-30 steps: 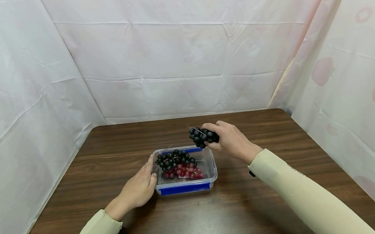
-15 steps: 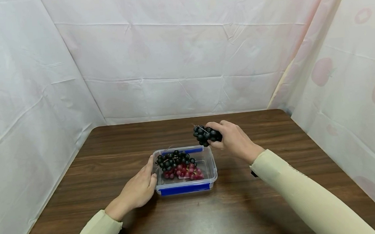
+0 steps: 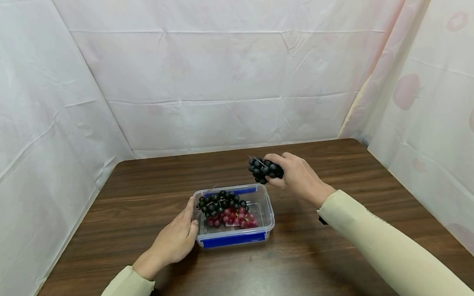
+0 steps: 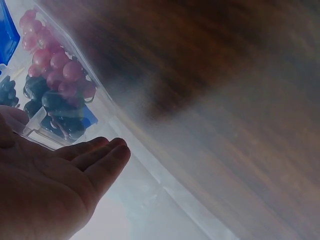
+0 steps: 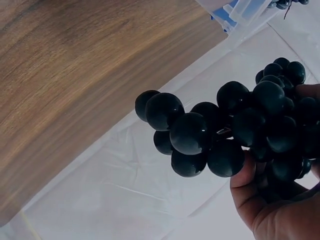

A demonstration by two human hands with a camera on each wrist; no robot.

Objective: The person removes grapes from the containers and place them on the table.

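Landmark: clear plastic container (image 3: 269, 213), upright on the brown wood-grain table (image 3: 152, 182), its top uncovered
Right hand (image 3: 299, 175): fingers and thumb curled round the held black grape bunch (image 3: 261, 169), beyond the container's far right corner
Held black grape bunch: near the container's far right corner, outside its opening in the head view; thin stem exposed along the top
Left hand (image 3: 173, 241): fingers extended, nothing grasped; laid along the container's left wall, thumb near the wall's front end
Second black grape bunch (image 3: 216, 204): inside the container, far left portion
Red grape bunch (image 3: 242, 219): inside the container, on the near side of the second black grape bunch and touching it
Blue front latch (image 3: 233, 240): along the container's near side
Blue rear latch (image 3: 245, 190): along the container's far side
Pale sheeting (image 3: 222, 65): behind the container, beyond the table's far edge
Sleeves (image 3: 351, 215): pale green, on the near left and near right of the container
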